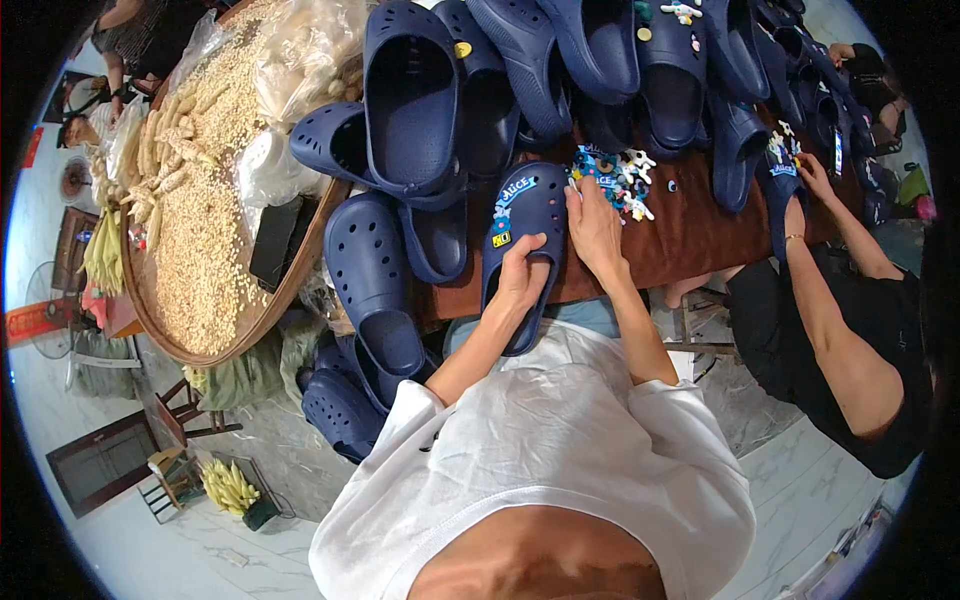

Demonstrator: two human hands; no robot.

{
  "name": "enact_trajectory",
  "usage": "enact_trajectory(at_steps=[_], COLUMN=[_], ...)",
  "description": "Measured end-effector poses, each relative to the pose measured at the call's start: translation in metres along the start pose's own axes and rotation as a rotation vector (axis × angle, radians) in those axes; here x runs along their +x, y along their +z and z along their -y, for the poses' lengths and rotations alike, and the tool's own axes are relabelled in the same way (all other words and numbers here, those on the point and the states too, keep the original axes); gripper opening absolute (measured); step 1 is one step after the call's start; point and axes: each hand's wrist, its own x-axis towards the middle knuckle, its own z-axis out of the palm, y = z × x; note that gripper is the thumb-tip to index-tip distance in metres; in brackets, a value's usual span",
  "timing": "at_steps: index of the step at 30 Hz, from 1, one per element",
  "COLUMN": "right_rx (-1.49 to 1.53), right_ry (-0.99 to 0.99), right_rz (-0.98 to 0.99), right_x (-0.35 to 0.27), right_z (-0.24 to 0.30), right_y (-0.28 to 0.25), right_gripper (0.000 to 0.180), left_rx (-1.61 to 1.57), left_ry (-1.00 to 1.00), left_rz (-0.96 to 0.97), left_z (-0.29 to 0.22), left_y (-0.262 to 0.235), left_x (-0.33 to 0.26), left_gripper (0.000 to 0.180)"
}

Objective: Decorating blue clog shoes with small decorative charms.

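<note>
My left hand point(522, 278) grips the heel end of a navy foam clog point(527, 215) that lies at the near edge of the brown table point(690, 240). The clog carries small coloured charms on its toe. My right hand point(594, 222) rests against the clog's right side, its fingers touching the toe next to a small heap of blue and white charms point(615, 178).
Many navy clogs point(420, 110) are piled over the table's far side, more point(345, 400) on the floor at left. A wide round basket point(200, 240) of grain and corn cobs stands left. Another person in black at right holds a clog point(780, 180).
</note>
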Motion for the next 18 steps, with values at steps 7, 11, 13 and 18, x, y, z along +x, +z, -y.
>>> enact_trajectory(at_steps=[7, 11, 13, 18], right_rx=[-0.256, -0.334, -0.328, -0.103], right_ry=[-0.089, -0.117, -0.161, -0.292], right_rz=[-0.065, -0.059, -0.098, -0.019], right_x=[-0.003, 0.0, 0.002, 0.012], right_z=[0.022, 0.031, 0.035, 0.042], right_y=[-0.015, -0.02, -0.02, -0.016], right_gripper=[0.029, 0.034, 0.032, 0.023], left_rx=[-0.101, -0.175, -0.161, -0.186], left_ry=[0.012, 0.002, 0.009, -0.036], left_rz=[-0.023, -0.034, -0.055, -0.061], left_z=[-0.007, -0.014, -0.012, -0.01], left_y=[0.009, 0.015, 0.016, 0.023], left_x=[-0.005, -0.005, -0.008, -0.018], left_gripper=[0.043, 0.048, 0.052, 0.059])
